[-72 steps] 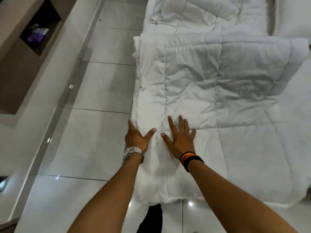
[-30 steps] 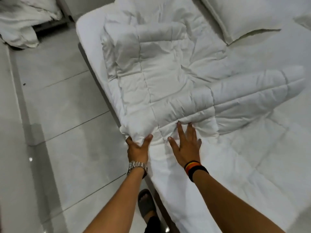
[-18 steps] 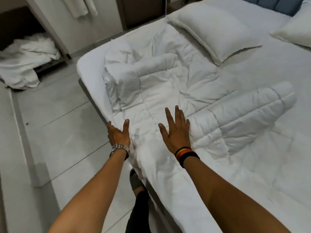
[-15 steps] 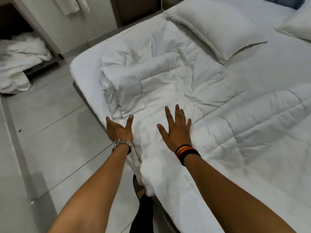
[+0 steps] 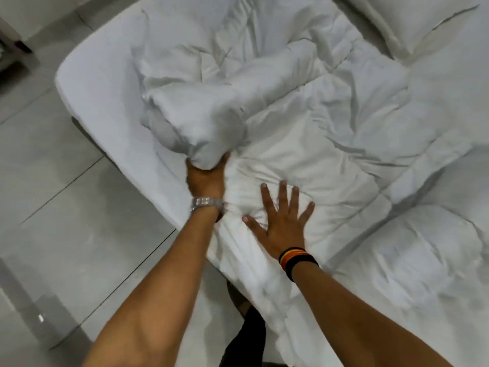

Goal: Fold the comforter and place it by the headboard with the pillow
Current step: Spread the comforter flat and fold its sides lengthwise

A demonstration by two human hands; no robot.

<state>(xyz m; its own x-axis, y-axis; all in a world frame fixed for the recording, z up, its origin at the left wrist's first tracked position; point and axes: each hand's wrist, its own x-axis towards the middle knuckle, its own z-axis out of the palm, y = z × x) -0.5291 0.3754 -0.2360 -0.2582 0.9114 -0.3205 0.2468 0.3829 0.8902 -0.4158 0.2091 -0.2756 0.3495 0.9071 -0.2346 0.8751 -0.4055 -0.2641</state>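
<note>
The white quilted comforter lies rumpled across the bed, with a thick folded bunch at its near left edge. My left hand, a metal watch on its wrist, grips the lower end of that bunch and holds it raised off the bed. My right hand, with dark bands on the wrist, lies flat with spread fingers pressing on the comforter beside it. A white pillow sits at the top right, partly cut off by the frame.
The bed's mattress corner in a white sheet juts out at the left. Grey tiled floor runs along the bed's left side. My leg and foot stand close against the bed edge below my arms.
My left hand has gone from resting open at the comforter's edge to gripping and lifting the folded bunch. The view has dropped closer to the bed. My right hand stays flat.
</note>
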